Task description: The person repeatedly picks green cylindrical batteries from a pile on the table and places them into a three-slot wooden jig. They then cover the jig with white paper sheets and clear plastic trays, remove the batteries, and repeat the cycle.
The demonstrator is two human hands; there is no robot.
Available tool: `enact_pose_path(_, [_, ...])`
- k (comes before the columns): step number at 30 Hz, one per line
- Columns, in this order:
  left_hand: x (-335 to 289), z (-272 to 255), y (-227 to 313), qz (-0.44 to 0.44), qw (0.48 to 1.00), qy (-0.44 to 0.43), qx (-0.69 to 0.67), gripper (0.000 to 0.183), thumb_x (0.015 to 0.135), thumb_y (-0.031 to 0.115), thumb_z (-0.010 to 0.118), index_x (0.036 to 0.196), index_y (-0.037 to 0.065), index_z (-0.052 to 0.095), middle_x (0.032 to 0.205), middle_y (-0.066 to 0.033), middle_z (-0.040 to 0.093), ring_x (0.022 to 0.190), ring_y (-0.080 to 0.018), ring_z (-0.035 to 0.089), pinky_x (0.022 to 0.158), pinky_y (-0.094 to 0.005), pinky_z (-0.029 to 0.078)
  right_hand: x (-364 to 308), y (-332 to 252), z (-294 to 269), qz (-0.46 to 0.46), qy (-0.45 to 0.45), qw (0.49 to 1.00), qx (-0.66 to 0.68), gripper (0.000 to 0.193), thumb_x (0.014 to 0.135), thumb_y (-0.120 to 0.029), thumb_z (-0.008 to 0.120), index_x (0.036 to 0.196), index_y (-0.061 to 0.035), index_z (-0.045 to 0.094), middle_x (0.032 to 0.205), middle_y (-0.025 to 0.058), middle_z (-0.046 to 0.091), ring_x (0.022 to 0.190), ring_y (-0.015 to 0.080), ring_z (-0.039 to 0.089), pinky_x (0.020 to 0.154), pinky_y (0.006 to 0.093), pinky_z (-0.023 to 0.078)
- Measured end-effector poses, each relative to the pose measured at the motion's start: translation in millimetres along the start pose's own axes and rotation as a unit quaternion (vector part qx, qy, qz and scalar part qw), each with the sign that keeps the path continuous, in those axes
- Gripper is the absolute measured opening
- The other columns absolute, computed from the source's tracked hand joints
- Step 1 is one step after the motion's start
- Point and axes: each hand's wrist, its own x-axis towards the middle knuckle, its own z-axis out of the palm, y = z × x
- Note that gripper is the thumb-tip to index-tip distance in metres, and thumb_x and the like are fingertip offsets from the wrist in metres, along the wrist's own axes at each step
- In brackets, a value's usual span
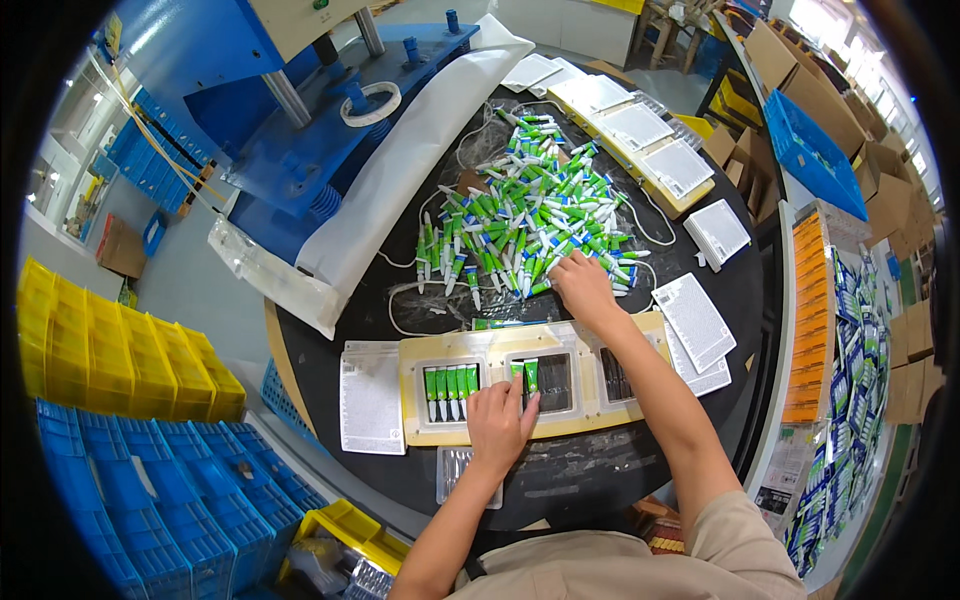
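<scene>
Head view: worker's L hand (500, 424), fingers partly spread, touches two green tubes (531, 374) in mid. compartment of yellow-edged tray (494, 362); R hand (583, 287), fingers bunched, at near edge of tube pile (535, 210) on blk. table (350, 320), can't tell if pinching. Five tubes (451, 383) in L compartment.

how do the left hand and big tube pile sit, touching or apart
Apart. The head view shows the yellow-edged frame and black table between the left hand and the tube pile.
</scene>
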Motion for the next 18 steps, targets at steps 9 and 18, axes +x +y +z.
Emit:
enact_pose_path(9, [-7, -2, 2, -0.013, 1.000, -0.005, 0.017, 0.036, 0.086, 0.015, 0.078, 0.118, 0.000, 0.068, 0.090, -0.0097, 0.062, 0.085, -0.0284, 0.060, 0.082, -0.0426, 0.044, -127, -80, -84, 0.055, 0.152, 0.970, 0.181, 0.019, 0.081, 0.001, 0.074, 0.100, -0.0001, 0.072, 0.084, 0.0113, 0.068, 0.075, 0.0297, 0.063, 0.066, 0.0396, 0.053])
enact_pose_path(18, [-4, -1, 0, -0.093, 0.995, -0.012, -0.016, 0.031, 0.090, 0.008, 0.072, 0.119, 0.000, 0.064, 0.079, -0.0108, 0.060, 0.076, -0.0301, 0.058, 0.073, -0.0427, 0.043, -145, -116, -55, 0.039, 0.149, 0.981, 0.116, 0.020, 0.082, -0.002, 0.075, 0.101, 0.0011, 0.073, 0.083, 0.0083, 0.069, 0.074, 0.0245, 0.066, 0.063, 0.0353, 0.053])
